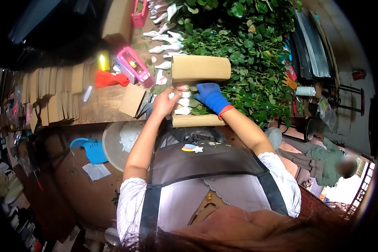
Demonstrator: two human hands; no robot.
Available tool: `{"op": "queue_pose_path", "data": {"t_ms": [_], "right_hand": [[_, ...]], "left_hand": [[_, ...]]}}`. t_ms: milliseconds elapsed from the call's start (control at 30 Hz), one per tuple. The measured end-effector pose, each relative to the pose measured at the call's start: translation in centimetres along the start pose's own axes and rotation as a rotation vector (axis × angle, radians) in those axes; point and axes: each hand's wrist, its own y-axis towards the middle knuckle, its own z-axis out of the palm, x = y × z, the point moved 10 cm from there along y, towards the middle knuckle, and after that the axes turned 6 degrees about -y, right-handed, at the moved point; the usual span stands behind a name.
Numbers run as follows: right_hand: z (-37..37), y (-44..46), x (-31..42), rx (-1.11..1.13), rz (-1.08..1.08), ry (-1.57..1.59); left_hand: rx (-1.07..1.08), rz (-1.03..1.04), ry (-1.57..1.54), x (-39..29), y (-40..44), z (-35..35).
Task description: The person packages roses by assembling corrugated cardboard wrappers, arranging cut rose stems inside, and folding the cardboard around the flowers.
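Note:
Two pieces of corrugated cardboard lie on the bench before me: a rolled upper part (201,68) and a lower edge strip (198,121). Between them are several white-covered flower buds (183,102) with green leaves, plus one pinkish bud (182,88). My left hand (164,101), bare, is at the bud ends with its fingers bent together; what they pinch is unclear. Across from it, my right hand (212,97), in a blue glove, lies over the stems and leaves. Its thumb is apart from its fingers, whose tips are partly hidden near the cardboard.
A large heap of leafy stems (248,54) covers the bench's right side. A pink tape dispenser (135,66), red cloth (111,79) and stacked cardboard (54,90) are at left. Below stand a round tub (113,145) and blue scoop-shaped plastic piece (94,151). Another person (325,164) is at far right.

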Motion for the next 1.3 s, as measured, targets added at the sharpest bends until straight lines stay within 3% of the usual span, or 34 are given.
{"op": "queue_pose_path", "data": {"t_ms": [167,267,333,367,400,467,533,600,700,800,933,967,1000,1067,1133,1167,1233,1267,1300], "right_hand": [[-0.2,0.1,-0.2,-0.073,0.052,-0.019],[-0.9,-0.4,-0.2,-0.033,0.044,0.072],[-1.2,-1.2,-0.5,-0.027,-0.022,0.193],[-1.0,-1.6,-0.6,-0.049,-0.058,0.194],[-0.8,-2.0,-0.6,-0.069,-0.1,0.194],[0.1,-1.9,0.1,-0.056,-0.132,0.135],[0.9,-1.5,0.9,0.013,-0.104,0.008],[1.2,-1.2,1.5,0.018,-0.065,-0.05],[1.7,-0.8,1.3,0.012,-0.031,-0.07],[1.2,-1.2,1.3,-0.011,-0.041,-0.034],[1.7,-1.2,1.1,-0.015,-0.054,-0.013],[2.3,-0.9,1.0,0.021,-0.035,-0.032],[2.9,-0.4,0.8,0.054,-0.01,-0.046],[2.7,-0.6,0.7,0.049,-0.019,-0.024],[0.3,-2.7,0.7,-0.017,-0.107,0.041],[-1.2,-3.6,0.4,-0.069,-0.103,0.046],[-4.0,-5.2,0.7,-0.172,-0.101,0.067],[-4.7,-5.4,1.5,-0.119,-0.141,0.105],[-5.5,-5.5,2.4,-0.065,-0.179,0.142]], "left_hand": [[-0.141,0.117,-0.257,0.8,-0.5,0.6],[-0.323,-0.133,-0.534,5.3,-1.5,-2.9],[-0.283,0.006,-0.72,5.8,-1.7,-4.5],[-0.315,0.143,-0.71,5.3,-1.9,-4.7],[-0.178,0.042,-0.715,5.5,-2.3,-3.5],[0.033,-0.075,-0.353,6.5,-1.9,-1.2],[-0.028,0.044,-0.188,3.4,-1.6,-0.1],[0.156,-0.089,-0.29,1.9,-1.3,2.1],[0.156,-0.104,-0.281,2.4,-1.2,3.3],[-0.005,-0.02,-0.404,2.1,-2.5,1.2],[-0.026,-0.099,-0.497,1.4,-4.5,0.3],[-0.075,-0.022,-0.493,1.8,-4.5,0.2],[-0.124,-0.123,-0.697,3.3,-4.7,0.2],[-0.218,-0.09,-0.828,2.3,-5.1,-3.5],[-0.125,-0.05,-0.606,4.5,-4.5,-4.9],[-0.159,0.076,-0.55,4.9,-4.5,-4.9],[-0.083,0.046,-0.431,5.0,-5.2,-4.6],[0.063,-0.132,-0.217,6.1,-5.3,-3.6],[0.072,-0.094,-0.174,4.6,-5.1,-3.1]]}}
